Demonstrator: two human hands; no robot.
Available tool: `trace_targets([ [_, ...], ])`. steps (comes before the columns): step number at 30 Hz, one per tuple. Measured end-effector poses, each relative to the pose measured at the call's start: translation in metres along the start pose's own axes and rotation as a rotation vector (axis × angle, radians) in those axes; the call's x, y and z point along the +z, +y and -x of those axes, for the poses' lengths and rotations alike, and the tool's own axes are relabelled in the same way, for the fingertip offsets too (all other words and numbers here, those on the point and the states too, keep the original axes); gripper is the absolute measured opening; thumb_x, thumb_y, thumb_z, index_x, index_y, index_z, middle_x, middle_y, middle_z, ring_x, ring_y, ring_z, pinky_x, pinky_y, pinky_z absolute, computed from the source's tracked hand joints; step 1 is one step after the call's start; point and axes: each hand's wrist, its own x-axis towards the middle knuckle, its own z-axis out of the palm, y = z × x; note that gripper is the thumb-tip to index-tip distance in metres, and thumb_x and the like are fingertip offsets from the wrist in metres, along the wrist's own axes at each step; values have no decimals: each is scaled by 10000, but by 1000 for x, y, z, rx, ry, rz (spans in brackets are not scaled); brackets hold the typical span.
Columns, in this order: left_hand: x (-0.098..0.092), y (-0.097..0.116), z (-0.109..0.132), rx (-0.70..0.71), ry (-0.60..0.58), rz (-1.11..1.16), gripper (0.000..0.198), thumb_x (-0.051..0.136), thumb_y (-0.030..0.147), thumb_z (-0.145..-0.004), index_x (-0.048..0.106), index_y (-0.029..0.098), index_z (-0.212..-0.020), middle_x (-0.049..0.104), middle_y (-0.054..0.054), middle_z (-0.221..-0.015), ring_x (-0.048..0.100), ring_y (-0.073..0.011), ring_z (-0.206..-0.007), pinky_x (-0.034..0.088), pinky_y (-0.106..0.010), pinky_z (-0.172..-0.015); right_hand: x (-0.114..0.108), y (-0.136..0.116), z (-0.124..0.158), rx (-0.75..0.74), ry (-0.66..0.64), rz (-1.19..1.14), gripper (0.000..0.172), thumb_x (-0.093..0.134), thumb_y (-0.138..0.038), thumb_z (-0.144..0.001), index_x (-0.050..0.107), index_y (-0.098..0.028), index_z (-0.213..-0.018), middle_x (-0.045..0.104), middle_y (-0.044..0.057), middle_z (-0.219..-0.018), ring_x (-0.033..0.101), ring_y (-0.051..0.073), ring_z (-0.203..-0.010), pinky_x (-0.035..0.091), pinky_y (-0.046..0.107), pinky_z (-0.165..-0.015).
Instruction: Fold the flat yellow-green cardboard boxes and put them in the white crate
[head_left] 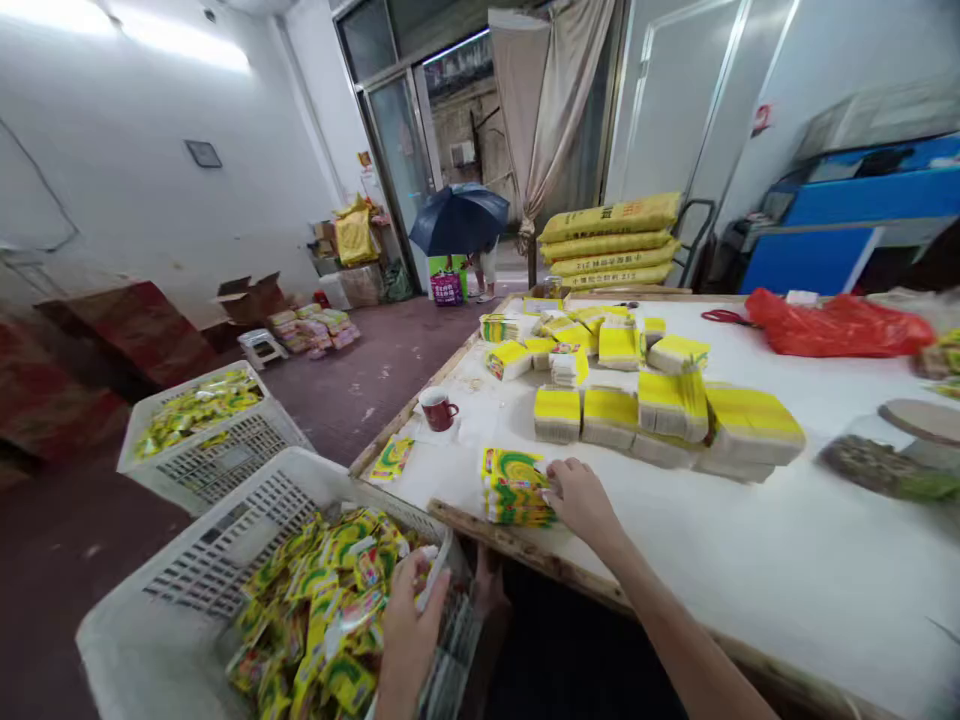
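My left hand (411,610) is over the right side of a white plastic crate (187,540), its thumb and fingers a little apart. Something white shows by its fingertips; I cannot tell what it is. Loose yellow-green printed packets (322,590) fill much of that crate. On the table, the bent fingers of my right hand (581,497) press against the right side of a neat stack of packets (516,488) at the near edge. A single packet (393,457) lies flat to the left of this stack.
The white-topped table (750,540) has a wooden edge. A red mug (438,409), yellow-topped bundles (621,412), a red plastic bag (840,325) and a glass jar (892,455) stand on it. A second crate (247,455) is at left. Beyond, a person holds an umbrella (459,218).
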Motion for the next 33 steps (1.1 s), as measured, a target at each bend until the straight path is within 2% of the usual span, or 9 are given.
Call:
trace_targets([
  [5,14,7,13,-123,-141,158,527,756,601,-680,697,177,-987,723,-108,-942,688,-278,-925,563,-404,-851,-6,-2,-1,-8,67,-59,144,591,-122,-818,607,-157,-957,649,91,-931,570,260,-923,395,323,-813],
  [8,30,19,23,-130,-188,394,539,795,550,-689,692,186,-1074,729,-123,-1043,687,-269,-974,559,-374,-872,-11,-14,15,-63,83,-177,104,543,-99,-805,577,-183,-857,637,64,-853,560,235,-861,383,309,-759],
  [11,47,35,30,-120,-187,757,645,801,613,-645,683,204,-1130,710,-138,-1151,667,-313,-1078,567,-401,-898,-6,-35,46,-222,-43,-353,108,547,-96,-761,542,-198,-796,630,39,-833,544,205,-805,373,297,-731],
  [13,56,44,33,-207,-153,906,639,756,655,-667,698,207,-1119,723,-133,-1118,659,-336,-1111,565,-436,-924,5,-48,68,-346,-172,-453,160,548,-69,-700,514,-204,-779,611,26,-821,531,195,-794,362,286,-707],
  [16,61,53,38,-334,-76,830,587,743,622,-702,725,195,-1105,743,-125,-1070,650,-332,-1141,544,-431,-975,20,-59,89,-322,-194,-588,202,545,-56,-671,450,-208,-763,575,23,-831,508,188,-804,364,283,-706],
  [19,62,58,43,-307,-74,726,617,745,660,-670,752,183,-1063,749,-138,-1078,631,-338,-1179,517,-425,-1018,25,-61,95,-224,-192,-728,218,524,-47,-685,445,-211,-806,548,9,-827,492,170,-775,375,278,-696],
  [23,59,59,49,-344,-67,730,594,745,657,-654,766,176,-1001,758,-135,-1038,648,-341,-1145,531,-432,-993,25,-61,95,-123,-325,-966,233,558,-74,-682,417,-218,-799,495,-35,-758,433,130,-688,350,251,-626],
  [29,58,57,54,-427,-25,801,490,848,581,-542,741,197,-826,743,-86,-852,694,-282,-924,584,-361,-853,34,-58,97,-93,-500,-1312,321,713,-210,-690,452,-204,-878,522,-30,-836,430,111,-718,350,242,-643],
  [33,59,64,49,-437,54,1038,475,859,572,-528,670,199,-752,644,-23,-693,647,-213,-715,583,-334,-713,34,-64,103,-130,-624,-1461,428,787,-314,-679,453,-203,-921,510,-28,-886,417,103,-744,336,232,-657],
])
